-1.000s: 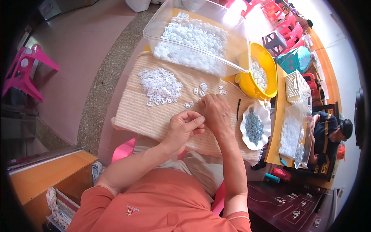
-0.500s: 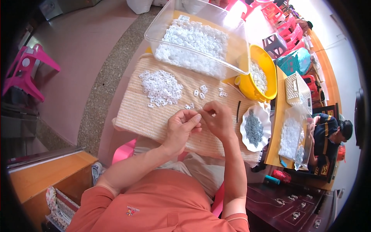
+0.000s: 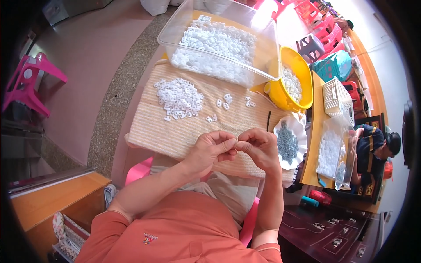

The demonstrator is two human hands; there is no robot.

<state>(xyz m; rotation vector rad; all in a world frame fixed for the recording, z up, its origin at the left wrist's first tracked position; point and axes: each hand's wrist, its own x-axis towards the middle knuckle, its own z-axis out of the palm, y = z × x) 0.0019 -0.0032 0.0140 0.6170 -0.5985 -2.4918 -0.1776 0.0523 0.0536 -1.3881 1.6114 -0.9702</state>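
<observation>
Over the near part of the towel-covered table (image 3: 153, 127), my left hand (image 3: 214, 148) and my right hand (image 3: 258, 147) meet fingertip to fingertip. Both are closed in a pinch; what lies between the fingers is too small and covered to name. Beyond them lies a heap of small white plastic pieces with holes (image 3: 180, 97). A few more white pieces (image 3: 226, 101) sit apart to its right. A white scalloped dish (image 3: 301, 139) by my right hand bears small grey metal-looking parts (image 3: 287, 144). A thin black stick (image 3: 269, 121) lies beside the dish.
A clear plastic bin (image 3: 210, 61) of white parts stands at the table's far side. Right of it is a yellow tub (image 3: 302, 65) with white pieces. A side table holds a white basket (image 3: 337, 98) and a clear box (image 3: 331, 151). A co-worker (image 3: 372, 144) sits at the far right.
Both hands have come nearer to me and away from the loose white pieces. My right hand has turned, and its fingertips now meet those of my left.
</observation>
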